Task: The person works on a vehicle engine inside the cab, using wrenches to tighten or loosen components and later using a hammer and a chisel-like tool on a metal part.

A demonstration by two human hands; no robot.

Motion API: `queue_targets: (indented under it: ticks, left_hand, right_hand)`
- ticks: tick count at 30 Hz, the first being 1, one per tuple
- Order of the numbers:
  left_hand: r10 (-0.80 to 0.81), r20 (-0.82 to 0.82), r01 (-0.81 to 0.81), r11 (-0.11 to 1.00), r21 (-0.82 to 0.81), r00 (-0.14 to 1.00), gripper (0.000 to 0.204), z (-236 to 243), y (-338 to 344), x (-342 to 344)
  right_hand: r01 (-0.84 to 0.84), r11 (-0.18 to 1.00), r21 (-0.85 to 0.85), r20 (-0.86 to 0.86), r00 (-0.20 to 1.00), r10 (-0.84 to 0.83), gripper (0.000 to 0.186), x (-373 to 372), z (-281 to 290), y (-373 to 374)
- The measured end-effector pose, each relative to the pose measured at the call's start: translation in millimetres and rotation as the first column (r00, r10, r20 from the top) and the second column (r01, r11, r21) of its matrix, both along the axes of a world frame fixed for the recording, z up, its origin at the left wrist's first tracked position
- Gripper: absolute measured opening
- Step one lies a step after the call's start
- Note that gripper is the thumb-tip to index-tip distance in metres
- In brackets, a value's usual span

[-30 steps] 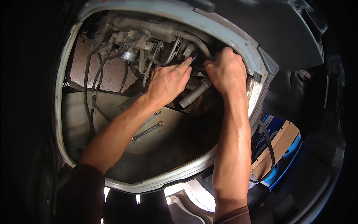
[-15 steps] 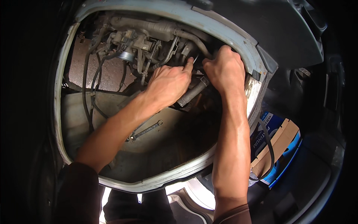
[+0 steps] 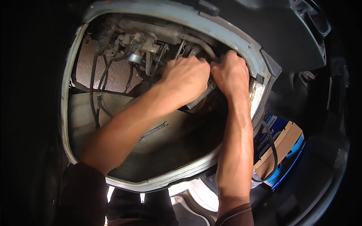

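Note:
My left hand (image 3: 188,77) is closed over the far right part of the engine bay, its knuckles up and its fingertips out of sight beneath. Close beside it, almost touching, my right hand (image 3: 230,75) is curled into a fist under the pale blue body rim. Whatever either hand grips is hidden behind the fingers. A grey rubber hose (image 3: 201,42) runs just beyond both hands. Below my left hand a short dark tubular part (image 3: 200,98) lies at a slant. A combination wrench (image 3: 155,130) rests on the pale panel beside my left forearm.
The painted frame (image 3: 166,180) of the opening surrounds the bay. Engine parts (image 3: 145,43) and hanging black hoses (image 3: 93,83) fill the far left. Outside, at right, a blue box with a cardboard flap (image 3: 277,145) sits below the dark trim (image 3: 279,34).
My left hand has moved right, close to the right hand, and its outstretched index finger has curled in. My right hand stays nearly in place. The whole view has shifted slightly.

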State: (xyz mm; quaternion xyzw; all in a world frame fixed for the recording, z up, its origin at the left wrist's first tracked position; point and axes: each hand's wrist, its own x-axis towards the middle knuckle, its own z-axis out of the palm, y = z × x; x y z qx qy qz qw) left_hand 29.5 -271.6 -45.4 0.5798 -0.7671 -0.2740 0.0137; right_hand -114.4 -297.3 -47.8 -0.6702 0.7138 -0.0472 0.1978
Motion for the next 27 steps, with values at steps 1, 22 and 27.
queue_targets:
  ticks: [1, 22, 27]
  left_hand:
    - [0.017, -0.006, -0.017, 0.999, -0.043, 1.0, 0.023, -4, 3, 1]
    - [0.023, -0.218, -0.091, 0.947, -0.308, 0.976, 0.043, -85, 36, 25]
    - [-0.031, -0.263, -0.061, 0.94, -0.336, 0.964, 0.043, -87, 32, 25]
  right_hand:
    - [-0.001, 1.0, -0.001, -0.001, 1.0, 0.001, 0.03, 0, 0, 0]
    - [-0.018, 1.0, -0.024, -0.034, 0.999, 0.017, 0.033, -1, -2, 3]
    - [-0.035, 0.999, -0.017, -0.036, 0.999, 0.034, 0.033, -2, -3, 2]
